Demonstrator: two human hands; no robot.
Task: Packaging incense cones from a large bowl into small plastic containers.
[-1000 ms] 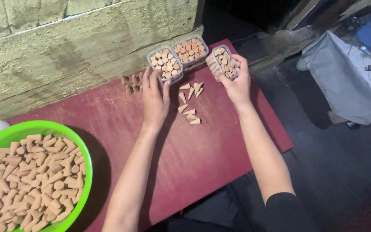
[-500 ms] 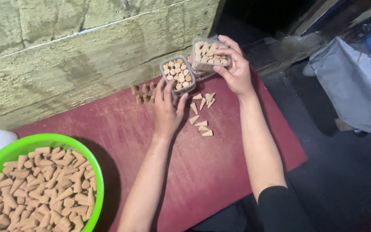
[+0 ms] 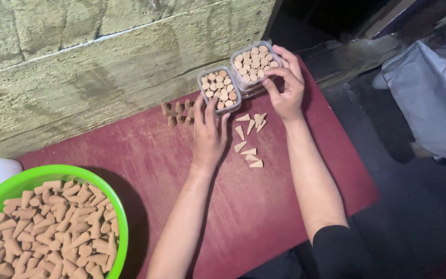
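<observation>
**Two hands, two little boxes of cones**

Your right hand [image 3: 285, 88] has its fingers wrapped around a clear box [image 3: 255, 63], thumb on the near wall. That box sits on top of another one at the far edge of the red table [image 3: 264, 217]. It is packed full of brown cones standing up.

Your left hand [image 3: 208, 135] lies flat and loose, fingers spread. The tips touch a second box [image 3: 219, 90], also full of cones.

The boxes look light, thin and a bit bendy. Hold them by the side walls, and keep them level, because there is no lid and the cones could spill. The cones look dry and crumbly, so be gentle.

Loose cones [image 3: 249, 137] lie between your hands. A few stand [image 3: 176, 112] left of your fingers. A green bowl [image 3: 114, 212] near you holds a big heap.
</observation>
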